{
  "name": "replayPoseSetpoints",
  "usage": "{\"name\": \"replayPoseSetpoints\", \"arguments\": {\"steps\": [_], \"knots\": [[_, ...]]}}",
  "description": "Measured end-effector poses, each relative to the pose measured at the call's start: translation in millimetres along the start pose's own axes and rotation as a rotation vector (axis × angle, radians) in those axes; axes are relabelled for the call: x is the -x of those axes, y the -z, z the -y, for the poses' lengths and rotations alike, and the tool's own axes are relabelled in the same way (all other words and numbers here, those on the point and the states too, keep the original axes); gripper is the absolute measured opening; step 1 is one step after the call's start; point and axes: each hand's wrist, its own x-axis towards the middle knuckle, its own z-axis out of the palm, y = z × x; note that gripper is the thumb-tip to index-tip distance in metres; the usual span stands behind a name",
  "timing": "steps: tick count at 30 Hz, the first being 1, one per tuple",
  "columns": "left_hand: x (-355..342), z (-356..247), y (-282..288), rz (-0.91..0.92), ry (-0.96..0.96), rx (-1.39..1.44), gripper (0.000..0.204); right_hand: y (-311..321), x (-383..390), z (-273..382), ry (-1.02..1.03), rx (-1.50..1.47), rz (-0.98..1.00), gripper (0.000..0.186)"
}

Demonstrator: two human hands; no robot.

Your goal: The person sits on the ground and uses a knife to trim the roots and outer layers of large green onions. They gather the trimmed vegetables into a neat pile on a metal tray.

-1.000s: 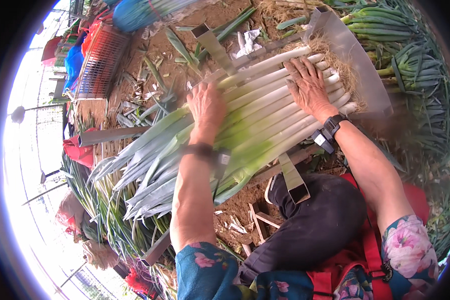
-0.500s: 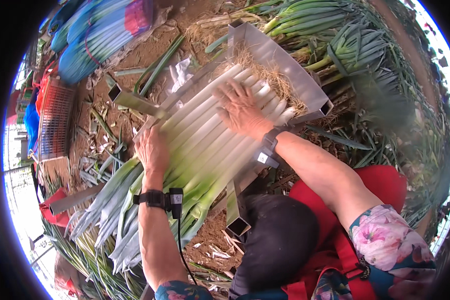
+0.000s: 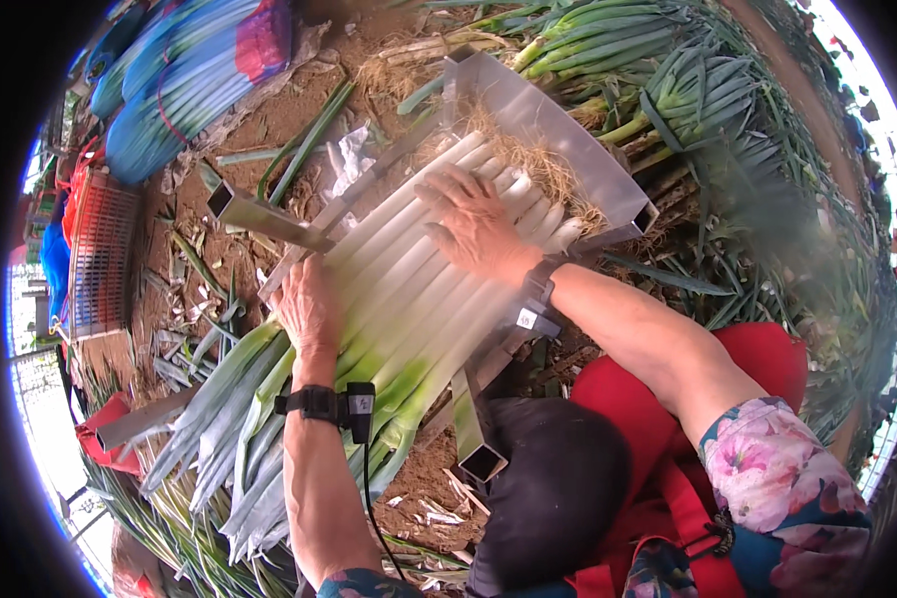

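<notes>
Leeks (image 3: 394,284) lie side by side in a row across a metal rack, grey-green leaves toward the lower left, white stalks and roots (image 3: 543,169) toward the upper right. At the far left stands a mesh crate (image 3: 107,249), with a red cloth (image 3: 112,439) nearer the person and blue-wrapped bundles (image 3: 184,90) beyond it on brown soil. A square metal tube (image 3: 264,214) sticks out from the rack's far side, near a white scrap (image 3: 349,159). The left hand (image 3: 307,302) touches the left edge of the row, fingers slightly bent over the outer stalks; I cannot tell whether they pinch one. A black strap (image 3: 314,403) circles that wrist. Farther right, the right hand (image 3: 473,224) lies palm down on the white stalks, fingers spread, just short of the roots. Beside the roots stands a metal end plate (image 3: 578,135), and green bunches (image 3: 698,90) are heaped on the right.
</notes>
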Motion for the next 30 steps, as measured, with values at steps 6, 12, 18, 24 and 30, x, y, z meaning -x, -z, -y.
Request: {"name": "replayPoseSetpoints", "arguments": {"steps": [6,12,18,24,30], "knots": [[1,-7,1,-0.036,-0.032,-0.004,0.03,6,-42,-47,-0.03,0.148,0.089,0.06],[4,-8,1,0.004,0.012,-0.041,0.035,5,-40,-49,-0.038,0.26,0.224,0.065],[19,-19,-8,-0.023,0.003,-0.118,0.056,-7,-35,-53,-0.043,0.303,0.126,0.064],[21,-31,-13,-0.105,0.027,-0.176,0.064,-7,-44,-49,-0.083,0.243,0.226,0.065],[31,-56,-21,0.034,0.164,-0.378,0.073,-7,-38,-49,-0.14,0.209,0.292,0.071]]}}
